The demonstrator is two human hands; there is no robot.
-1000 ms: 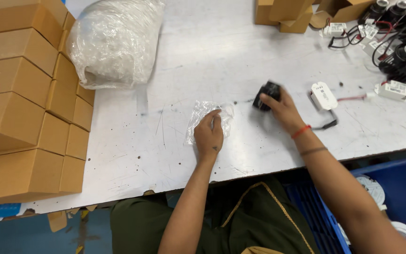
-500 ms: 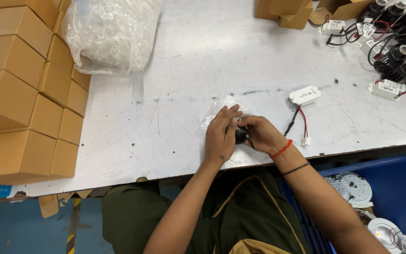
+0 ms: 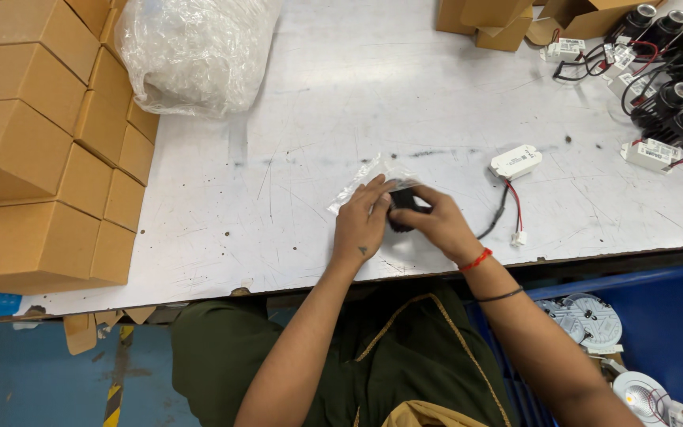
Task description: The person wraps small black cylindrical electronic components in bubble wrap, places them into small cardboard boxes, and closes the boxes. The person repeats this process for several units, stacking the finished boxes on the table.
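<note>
Two hands are meeting over the near middle of the white table [image 3: 436, 95], and both are yours. Your right hand [image 3: 436, 225] is grasping a small black lamp [image 3: 401, 212], with the fingers curling over its top and right side. Your left hand [image 3: 361, 225] is pressing against the lamp's left side while its fingertips are pinching the edge of a clear plastic bag [image 3: 357, 183]. The lamp is sitting between the two hands, right at the bag's near end, and the bag is stretching away from your fingers towards the upper left, lying flat on the table.

Only a small part of the lamp is showing: a dark, blocky, ribbed shape. From under your right hand a black cable with red and white wires [image 3: 506, 209] is trailing off to the right, ending at a small white box [image 3: 515, 160] lying just beyond your hand.

Stacked brown cardboard boxes [image 3: 33, 142] are lining the table's left edge, and a big bundle of clear plastic wrap [image 3: 195, 47] is resting beside them. More black lamps [image 3: 673, 55] with white boxes are crowding the far right corner.
</note>
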